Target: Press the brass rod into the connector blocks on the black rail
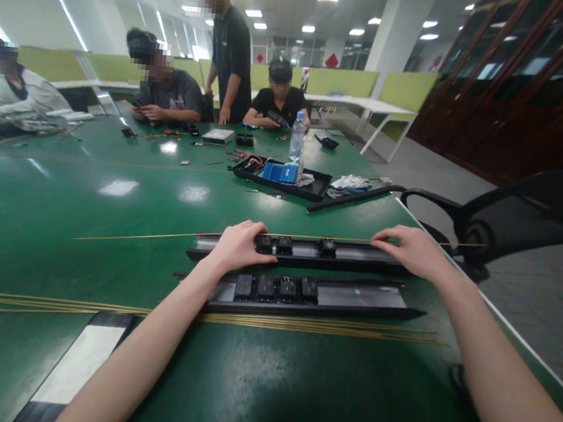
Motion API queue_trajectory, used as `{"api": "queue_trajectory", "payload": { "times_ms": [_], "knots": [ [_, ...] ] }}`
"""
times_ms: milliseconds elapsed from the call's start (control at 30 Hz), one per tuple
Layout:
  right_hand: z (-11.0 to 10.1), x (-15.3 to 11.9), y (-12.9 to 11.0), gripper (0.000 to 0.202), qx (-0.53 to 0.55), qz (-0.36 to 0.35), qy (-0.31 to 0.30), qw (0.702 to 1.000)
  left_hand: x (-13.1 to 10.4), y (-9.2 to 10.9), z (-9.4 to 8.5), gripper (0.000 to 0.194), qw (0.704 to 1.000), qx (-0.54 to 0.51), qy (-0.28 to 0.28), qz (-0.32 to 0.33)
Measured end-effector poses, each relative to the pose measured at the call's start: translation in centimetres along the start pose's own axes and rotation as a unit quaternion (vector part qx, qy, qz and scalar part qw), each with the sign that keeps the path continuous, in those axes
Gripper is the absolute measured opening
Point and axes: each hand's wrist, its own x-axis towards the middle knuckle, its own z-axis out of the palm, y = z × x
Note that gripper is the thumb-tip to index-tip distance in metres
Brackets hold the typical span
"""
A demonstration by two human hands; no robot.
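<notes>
A long thin brass-coloured rod [134, 237] runs along the back edge of the farther black channel [346, 265], which holds black blocks [285, 244]. My left hand [243, 246] grips that channel near its left part, fingertips at the rod and thumb along the front side. At the right end, my right hand [405, 248] pinches the rod between thumb and fingers. Nearer to me lies a second black channel [363, 297] with several black blocks [266, 288] side by side. Several more rods [330, 328] lie in front of it.
A white-and-black flat panel [81, 357] is under my left forearm. Farther back are a black tray [314, 186] with a blue item, a water bottle [297, 136], cloth gloves [351, 186] and a black strip [347, 199]. People are across the table; a chair [530, 208] is at right.
</notes>
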Motion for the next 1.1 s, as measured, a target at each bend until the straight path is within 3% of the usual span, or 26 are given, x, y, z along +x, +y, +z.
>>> {"api": "queue_trajectory", "payload": {
  "times_ms": [367, 733, 1100],
  "knots": [
    [-2.1, -0.8, 1.6, 0.033, 0.034, 0.075, -0.042, 0.996, 0.0, 0.1, -0.1, 0.062, 1.000, -0.004, -0.001, -0.001],
    [-2.5, -1.6, 5.3, 0.036, 0.017, 0.123, -0.045, 0.991, 0.0, 0.1, -0.3, 0.061, 1.000, -0.001, -0.003, -0.002],
    [-3.1, -1.8, 5.5, 0.035, 0.009, 0.151, -0.043, 0.988, 0.0, 0.2, -0.2, 0.061, 1.000, -0.002, -0.003, -0.005]
  ]
}}
